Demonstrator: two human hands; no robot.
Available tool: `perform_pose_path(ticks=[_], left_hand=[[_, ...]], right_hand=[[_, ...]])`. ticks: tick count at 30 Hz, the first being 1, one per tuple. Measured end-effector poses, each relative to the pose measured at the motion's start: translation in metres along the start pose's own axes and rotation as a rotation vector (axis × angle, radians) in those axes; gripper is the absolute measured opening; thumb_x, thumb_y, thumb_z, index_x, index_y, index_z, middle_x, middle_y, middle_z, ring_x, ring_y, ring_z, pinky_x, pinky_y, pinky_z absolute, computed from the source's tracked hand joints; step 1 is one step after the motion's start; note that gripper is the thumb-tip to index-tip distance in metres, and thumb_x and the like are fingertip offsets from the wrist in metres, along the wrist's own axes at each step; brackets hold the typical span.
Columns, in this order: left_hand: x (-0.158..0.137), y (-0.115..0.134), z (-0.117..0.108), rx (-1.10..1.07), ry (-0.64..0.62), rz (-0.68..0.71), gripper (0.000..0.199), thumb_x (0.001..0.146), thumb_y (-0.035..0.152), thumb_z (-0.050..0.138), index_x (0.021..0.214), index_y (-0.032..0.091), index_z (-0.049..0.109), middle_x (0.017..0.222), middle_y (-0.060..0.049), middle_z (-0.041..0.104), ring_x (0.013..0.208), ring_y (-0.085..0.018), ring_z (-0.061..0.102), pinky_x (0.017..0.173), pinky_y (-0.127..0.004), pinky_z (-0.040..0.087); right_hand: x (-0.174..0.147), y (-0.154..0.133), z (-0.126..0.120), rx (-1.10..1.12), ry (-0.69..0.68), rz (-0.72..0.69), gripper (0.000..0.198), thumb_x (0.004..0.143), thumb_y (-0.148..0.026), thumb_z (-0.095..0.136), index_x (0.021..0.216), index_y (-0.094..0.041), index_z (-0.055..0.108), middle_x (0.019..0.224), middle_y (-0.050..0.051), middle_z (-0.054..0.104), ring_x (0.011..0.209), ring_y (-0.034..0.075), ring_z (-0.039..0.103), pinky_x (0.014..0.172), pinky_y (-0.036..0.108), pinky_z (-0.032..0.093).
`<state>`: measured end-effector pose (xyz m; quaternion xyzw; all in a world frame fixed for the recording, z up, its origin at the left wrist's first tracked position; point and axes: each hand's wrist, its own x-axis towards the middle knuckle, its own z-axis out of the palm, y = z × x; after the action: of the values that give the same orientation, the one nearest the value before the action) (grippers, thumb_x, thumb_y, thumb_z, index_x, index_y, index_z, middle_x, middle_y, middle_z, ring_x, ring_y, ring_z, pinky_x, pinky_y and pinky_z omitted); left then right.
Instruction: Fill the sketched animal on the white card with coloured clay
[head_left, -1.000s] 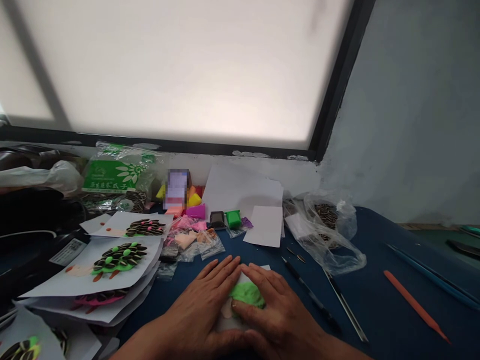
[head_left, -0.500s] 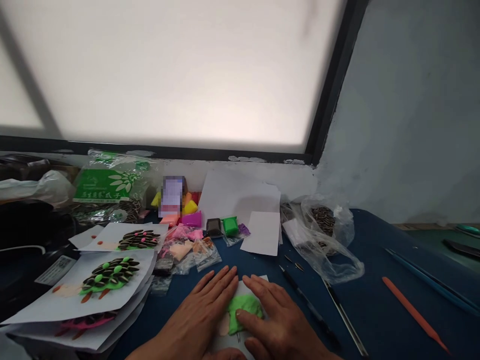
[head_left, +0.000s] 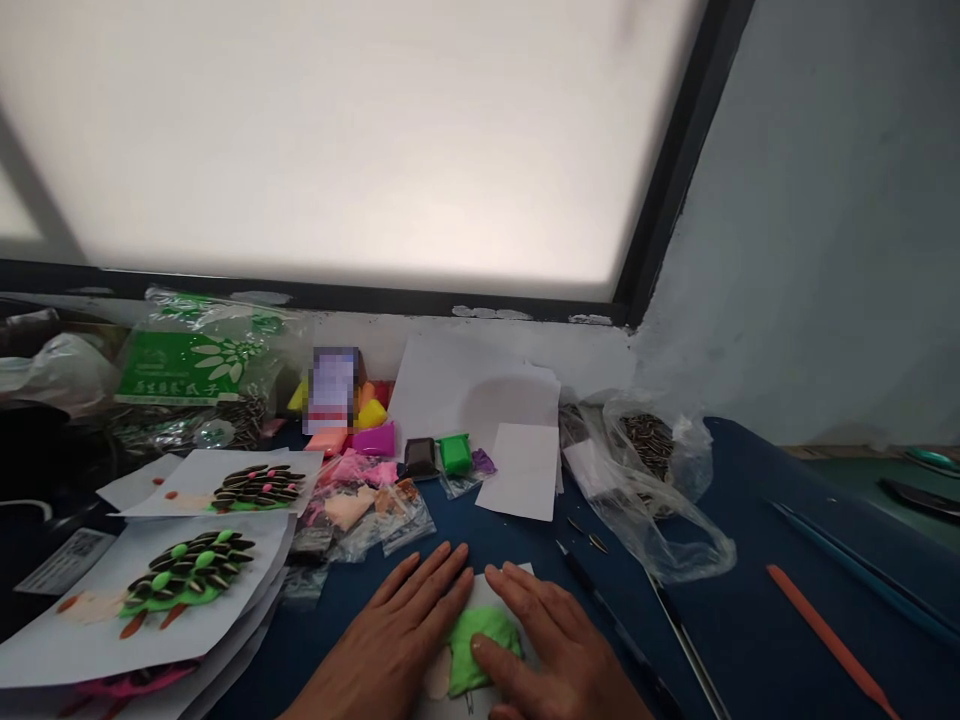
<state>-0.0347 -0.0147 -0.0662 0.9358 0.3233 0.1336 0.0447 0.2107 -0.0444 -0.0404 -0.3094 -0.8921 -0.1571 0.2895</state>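
A flattened patch of light green modelling clay (head_left: 485,640) lies on a small white paper (head_left: 521,572) between my hands. A pale peach piece of clay (head_left: 439,672) borders its left side, and a few pen lines show below. My right hand (head_left: 559,635) rests with fingers stretched out, its thumb touching the green clay. My left hand (head_left: 409,625) lies flat along the paper's left side, fingers extended. Part of the paper is hidden under both hands.
At left sits a stack of papers (head_left: 259,570) bearing hedgehog pictures of clay and seeds. Bagged clay (head_left: 360,500) lies behind it. A plastic bag of sunflower seeds (head_left: 649,445), a pen (head_left: 611,610), tweezers (head_left: 690,645) and an orange tool (head_left: 825,635) lie to the right.
The camera view has shifted slightly, so the paper stack appears farther left and lower. The right thumb stays on the green clay, and both hands keep nearly the same pose.
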Motion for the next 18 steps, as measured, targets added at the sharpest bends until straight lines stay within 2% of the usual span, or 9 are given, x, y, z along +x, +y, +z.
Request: perform_pose_path(ticks=[2, 3, 7, 10, 14, 16, 18], left_hand=[[0.001, 0.000, -0.001, 0.005, 0.004, 0.006, 0.078, 0.098, 0.058, 0.041, 0.156, 0.032, -0.006, 0.160, -0.006, 0.018, 0.144, -0.033, 0.031, 0.113, -0.050, 0.038], [0.001, 0.000, -0.002, 0.008, 0.005, 0.010, 0.079, 0.098, 0.058, 0.041, 0.156, 0.031, -0.005, 0.160, -0.006, 0.018, 0.144, -0.033, 0.031, 0.112, -0.050, 0.038], [0.001, 0.000, -0.002, 0.011, 0.015, 0.012, 0.081, 0.097, 0.060, 0.043, 0.156, 0.029, -0.003, 0.160, -0.007, 0.018, 0.144, -0.035, 0.032, 0.112, -0.051, 0.039], [0.001, 0.006, -0.005, 0.015, 0.016, 0.002, 0.082, 0.096, 0.062, 0.043, 0.156, 0.030, -0.002, 0.160, -0.006, 0.020, 0.144, -0.034, 0.033, 0.112, -0.049, 0.039], [0.001, 0.011, -0.008, 0.030, 0.056, -0.071, 0.092, 0.089, 0.074, 0.043, 0.157, 0.028, 0.001, 0.161, -0.005, 0.019, 0.145, -0.033, 0.030, 0.116, -0.050, 0.034], [0.001, 0.010, -0.008, 0.015, 0.036, -0.024, 0.101, 0.084, 0.079, 0.044, 0.157, 0.027, -0.001, 0.161, -0.007, 0.018, 0.145, -0.035, 0.030, 0.115, -0.050, 0.035], [0.001, 0.009, -0.007, 0.013, 0.011, 0.016, 0.100, 0.084, 0.080, 0.043, 0.157, 0.028, -0.001, 0.161, -0.008, 0.019, 0.144, -0.035, 0.031, 0.113, -0.050, 0.038]], right_hand=[[0.000, 0.001, 0.001, 0.020, 0.101, 0.024, 0.036, 0.102, -0.046, 0.039, 0.104, -0.023, 0.066, 0.129, 0.015, 0.064, 0.121, 0.027, 0.060, 0.091, 0.039, 0.054], [0.001, 0.001, 0.000, 0.022, 0.030, 0.022, 0.035, 0.102, -0.045, 0.040, 0.109, -0.022, 0.065, 0.131, 0.016, 0.063, 0.123, 0.028, 0.059, 0.092, 0.038, 0.054], [0.005, 0.002, -0.007, 0.011, -0.058, 0.020, 0.037, 0.102, -0.047, 0.040, 0.113, -0.021, 0.065, 0.131, 0.017, 0.063, 0.120, 0.029, 0.061, 0.088, 0.039, 0.057], [0.007, 0.001, -0.012, 0.023, -0.052, 0.033, 0.038, 0.103, -0.044, 0.037, 0.108, -0.020, 0.066, 0.129, 0.018, 0.064, 0.119, 0.030, 0.062, 0.087, 0.040, 0.058], [0.009, 0.000, -0.012, 0.042, -0.023, 0.017, 0.039, 0.104, -0.043, 0.035, 0.109, -0.021, 0.066, 0.129, 0.019, 0.065, 0.120, 0.029, 0.062, 0.088, 0.040, 0.058], [0.009, 0.000, -0.011, 0.038, -0.026, 0.000, 0.040, 0.104, -0.045, 0.033, 0.111, -0.023, 0.066, 0.129, 0.018, 0.065, 0.120, 0.029, 0.062, 0.087, 0.041, 0.058], [0.009, -0.001, -0.011, 0.031, -0.029, -0.003, 0.041, 0.104, -0.046, 0.032, 0.108, -0.024, 0.066, 0.129, 0.018, 0.065, 0.120, 0.030, 0.062, 0.085, 0.041, 0.059]])
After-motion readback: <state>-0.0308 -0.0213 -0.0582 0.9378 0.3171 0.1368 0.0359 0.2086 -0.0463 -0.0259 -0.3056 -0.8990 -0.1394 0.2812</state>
